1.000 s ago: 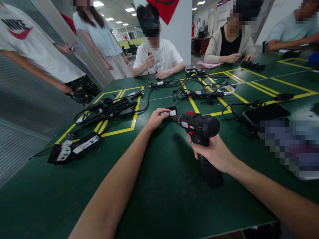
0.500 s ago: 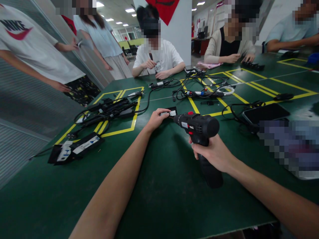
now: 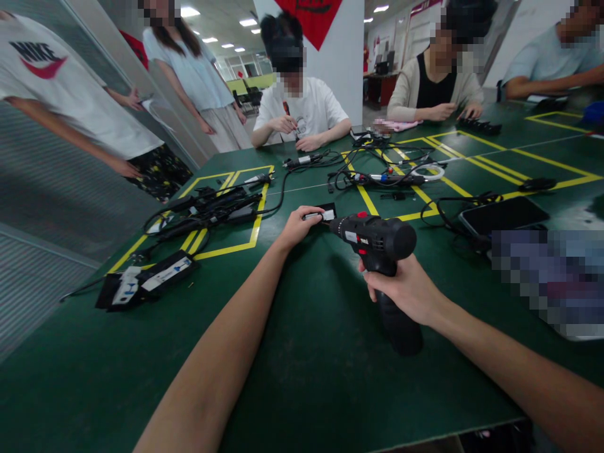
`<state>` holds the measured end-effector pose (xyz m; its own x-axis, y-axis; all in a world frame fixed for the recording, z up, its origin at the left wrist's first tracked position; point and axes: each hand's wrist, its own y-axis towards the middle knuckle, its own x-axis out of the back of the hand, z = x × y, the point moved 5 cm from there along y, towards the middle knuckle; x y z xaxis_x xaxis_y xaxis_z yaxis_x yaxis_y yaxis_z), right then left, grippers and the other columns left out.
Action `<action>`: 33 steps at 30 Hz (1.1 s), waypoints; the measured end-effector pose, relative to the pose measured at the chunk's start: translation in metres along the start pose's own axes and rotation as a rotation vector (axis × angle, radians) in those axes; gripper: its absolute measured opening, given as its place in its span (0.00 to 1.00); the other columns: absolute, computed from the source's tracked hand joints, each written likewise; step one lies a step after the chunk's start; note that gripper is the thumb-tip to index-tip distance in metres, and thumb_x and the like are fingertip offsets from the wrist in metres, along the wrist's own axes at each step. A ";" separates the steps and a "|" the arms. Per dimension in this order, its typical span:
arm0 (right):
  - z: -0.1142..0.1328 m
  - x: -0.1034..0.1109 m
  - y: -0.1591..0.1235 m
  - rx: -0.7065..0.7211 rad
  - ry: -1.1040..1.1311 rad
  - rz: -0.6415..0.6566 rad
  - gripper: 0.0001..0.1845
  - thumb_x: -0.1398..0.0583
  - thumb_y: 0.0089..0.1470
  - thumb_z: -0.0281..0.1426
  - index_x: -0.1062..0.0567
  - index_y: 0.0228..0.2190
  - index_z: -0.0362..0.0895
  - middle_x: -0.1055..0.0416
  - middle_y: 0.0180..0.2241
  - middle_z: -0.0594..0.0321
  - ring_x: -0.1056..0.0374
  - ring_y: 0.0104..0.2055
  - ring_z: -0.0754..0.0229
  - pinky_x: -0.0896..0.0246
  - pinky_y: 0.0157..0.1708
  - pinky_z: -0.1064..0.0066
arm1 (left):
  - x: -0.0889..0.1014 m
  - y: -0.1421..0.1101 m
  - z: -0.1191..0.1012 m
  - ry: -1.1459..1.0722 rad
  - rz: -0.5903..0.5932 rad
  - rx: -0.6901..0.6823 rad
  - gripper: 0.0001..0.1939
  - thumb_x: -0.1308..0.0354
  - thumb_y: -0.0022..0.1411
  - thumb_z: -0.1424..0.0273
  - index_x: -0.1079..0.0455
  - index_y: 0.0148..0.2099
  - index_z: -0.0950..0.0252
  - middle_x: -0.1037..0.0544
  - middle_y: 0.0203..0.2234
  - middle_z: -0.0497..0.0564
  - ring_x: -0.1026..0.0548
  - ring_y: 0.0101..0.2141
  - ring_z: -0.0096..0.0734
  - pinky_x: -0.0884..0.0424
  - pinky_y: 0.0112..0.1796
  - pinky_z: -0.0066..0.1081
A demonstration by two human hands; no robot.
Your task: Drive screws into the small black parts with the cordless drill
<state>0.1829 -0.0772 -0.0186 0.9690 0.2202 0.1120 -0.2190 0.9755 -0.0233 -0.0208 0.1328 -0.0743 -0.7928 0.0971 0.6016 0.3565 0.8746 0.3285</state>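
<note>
In my right hand (image 3: 401, 286) is a black cordless drill (image 3: 372, 238) with red buttons, my fingers wrapped round its grip. The drill points away and to the left, its tip at a small black piece with a white label (image 3: 329, 214) lying on the green table (image 3: 302, 352). My left hand (image 3: 302, 224) is closed over the left side of that black piece and holds it against the table. Its fingers hide part of the piece. Whether the bit touches the piece, I cannot tell.
Left of my arm lie a bundle of black cables (image 3: 212, 211) and black pieces with white labels (image 3: 146, 280). More cables (image 3: 382, 179) lie ahead; a phone (image 3: 504, 217) is at the right. Across the table a person (image 3: 302, 113) holds a screwdriver (image 3: 286, 108). Other people sit or stand around.
My hands, the drill and the black piece stay almost where they were. The view has shifted slightly. The standing person at the left has moved a hand a little.
</note>
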 end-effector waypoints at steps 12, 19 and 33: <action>0.001 0.000 0.001 0.027 -0.004 0.007 0.08 0.41 0.50 0.24 0.29 0.35 0.43 0.31 0.27 0.66 0.33 0.24 0.63 0.38 0.26 0.68 | 0.000 0.001 0.002 -0.012 -0.002 0.012 0.18 0.44 0.58 0.60 0.24 0.48 0.60 0.24 0.48 0.51 0.29 0.51 0.40 0.36 0.56 0.40; 0.000 0.000 0.001 0.034 -0.016 0.018 0.06 0.41 0.51 0.25 0.29 0.34 0.43 0.32 0.26 0.66 0.33 0.24 0.62 0.37 0.26 0.67 | -0.001 0.002 0.005 -0.007 -0.008 -0.013 0.18 0.43 0.58 0.60 0.24 0.47 0.61 0.23 0.47 0.51 0.28 0.50 0.38 0.36 0.56 0.38; 0.000 0.000 0.001 0.041 -0.010 0.024 0.05 0.41 0.51 0.24 0.28 0.33 0.43 0.31 0.26 0.66 0.33 0.23 0.63 0.38 0.26 0.68 | -0.001 0.001 0.003 -0.003 -0.010 -0.007 0.17 0.44 0.59 0.60 0.24 0.47 0.61 0.23 0.47 0.51 0.29 0.51 0.39 0.37 0.56 0.39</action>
<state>0.1825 -0.0760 -0.0183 0.9624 0.2429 0.1214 -0.2464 0.9691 0.0147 -0.0213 0.1354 -0.0771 -0.7979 0.0902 0.5960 0.3521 0.8723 0.3394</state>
